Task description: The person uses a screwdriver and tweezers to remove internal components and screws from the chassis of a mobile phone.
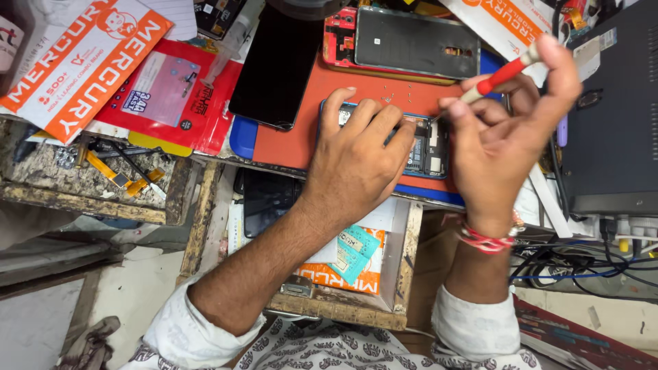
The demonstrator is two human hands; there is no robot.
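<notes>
left hand (356,161) lies flat on opened phone (425,147), fingers spread, grasping nothing | right hand (504,140) fingers pinched around red-handled screwdriver (504,72), its tip at the phone's upper edge | phone at centre of frame on orange mat (301,130) on the bench | dark back cover (415,42) above

A black phone (277,65) lies face down near the back of the orange work mat (288,140), its lower end over the mat's left edge. A red phone frame with a grey back plate (411,42) sits at the mat's far edge. Left of the mat lie a red flat packet (171,96) and an orange-and-white packet (75,62). A dark box-shaped device (613,116) stands at the bench's right edge. Below the front edge, an open wooden drawer (404,274) holds packets.
</notes>
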